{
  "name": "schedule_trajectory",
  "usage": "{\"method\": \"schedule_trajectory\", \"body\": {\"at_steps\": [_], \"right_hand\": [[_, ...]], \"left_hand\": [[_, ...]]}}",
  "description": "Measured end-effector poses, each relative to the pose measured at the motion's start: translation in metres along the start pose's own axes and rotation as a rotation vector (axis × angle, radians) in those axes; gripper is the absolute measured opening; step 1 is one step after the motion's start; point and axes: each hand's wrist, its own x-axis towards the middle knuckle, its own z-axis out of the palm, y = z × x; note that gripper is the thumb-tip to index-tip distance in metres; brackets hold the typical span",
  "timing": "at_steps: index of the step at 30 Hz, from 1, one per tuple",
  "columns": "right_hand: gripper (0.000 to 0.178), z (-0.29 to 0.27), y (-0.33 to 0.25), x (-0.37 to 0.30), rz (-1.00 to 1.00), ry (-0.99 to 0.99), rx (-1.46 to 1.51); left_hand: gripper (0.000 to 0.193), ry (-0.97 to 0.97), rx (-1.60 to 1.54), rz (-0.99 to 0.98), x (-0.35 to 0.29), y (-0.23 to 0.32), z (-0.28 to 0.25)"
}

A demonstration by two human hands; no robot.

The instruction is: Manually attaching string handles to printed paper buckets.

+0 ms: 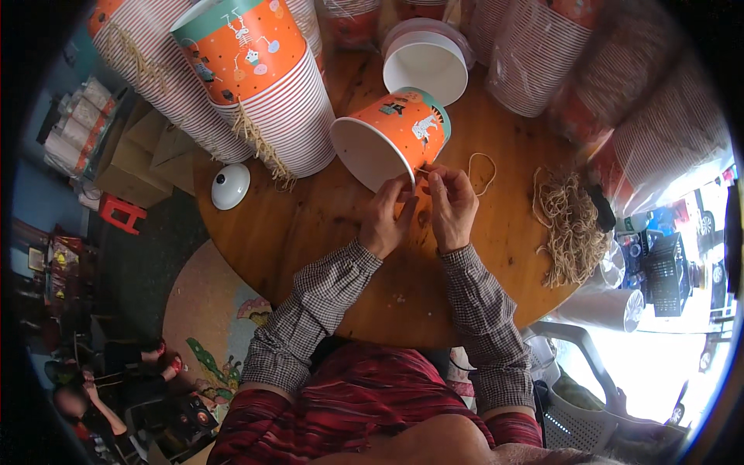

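An orange paper bucket (391,116) with a green band, white inside and printed with cartoon figures, lies tilted on its side on the wooden table (325,240). Its open mouth faces left and towards me. At the near rim my left hand (382,219) has its fingers closed on the edge, partly hidden from above. Beside it my right hand (452,208) pinches a thin cord (422,170) against the bucket's side, thumb and forefinger together. Just right of that hand a loose loop of cord (494,175) rests on the table.
Tall stacks of paper buckets (287,116) stand at the left, with cords hanging from them. Bagged stacks (535,54) fill the far right. A white bucket (426,70) stands behind mine. A cord bundle (573,229) lies right; a white lid (231,186) sits left.
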Motion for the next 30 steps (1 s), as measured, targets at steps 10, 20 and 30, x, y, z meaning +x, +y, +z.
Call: {"method": "schedule_trajectory", "body": {"at_steps": [10, 20, 30], "right_hand": [[0.011, 0.0, -0.014, -0.002, -0.033, -0.059, -0.134], [0.012, 0.0, -0.022, -0.001, -0.208, -0.02, -0.327], [0.024, -0.008, -0.009, 0.007, -0.369, -0.016, -0.532]], "left_hand": [[0.041, -0.021, -0.006, -0.004, 0.0, 0.003, 0.001], [0.032, -0.04, 0.08, 0.057, 0.006, 0.001, 0.012], [0.03, -0.03, -0.443, -0.253, 0.02, -0.002, 0.019]]}}
